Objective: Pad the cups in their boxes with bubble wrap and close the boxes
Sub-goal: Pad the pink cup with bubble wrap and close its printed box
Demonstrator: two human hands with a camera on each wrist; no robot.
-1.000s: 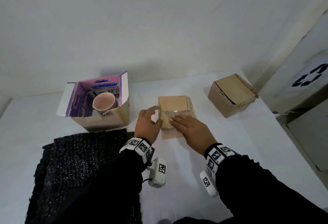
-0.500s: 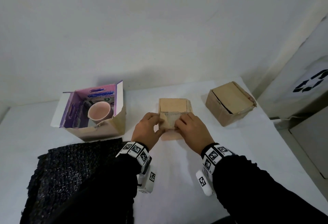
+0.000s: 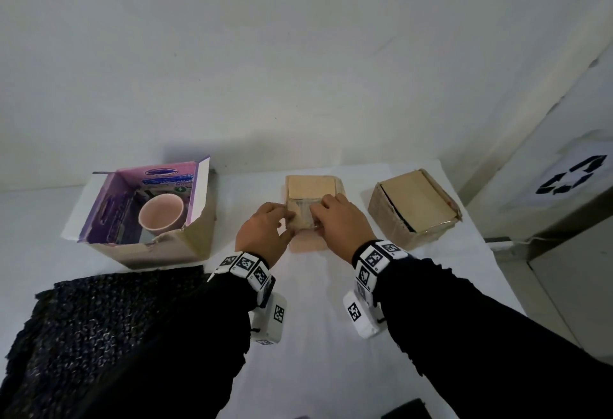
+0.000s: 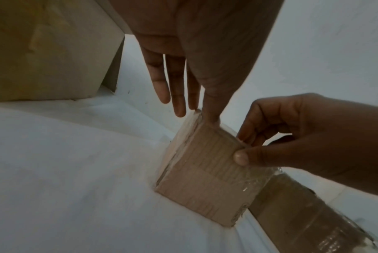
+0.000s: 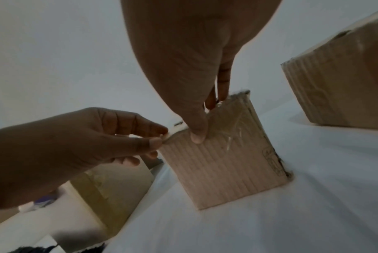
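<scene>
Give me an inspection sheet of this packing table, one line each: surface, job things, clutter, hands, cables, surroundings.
Surface: white table, bare in front of the person.
Job things: middle box shut, hands at its near top edge; right box shut; left box open, pink cup upright inside, no padding seen round it; black bubble wrap lies near left.
Clutter: dark thing at the near edge, too cut off to tell.
Hands: left hand pinches the middle box's near left corner; right hand pinches its top edge.
Cables: thin cable beside the table, right.
Surroundings: white wall; bin with recycling sign, right.
</scene>
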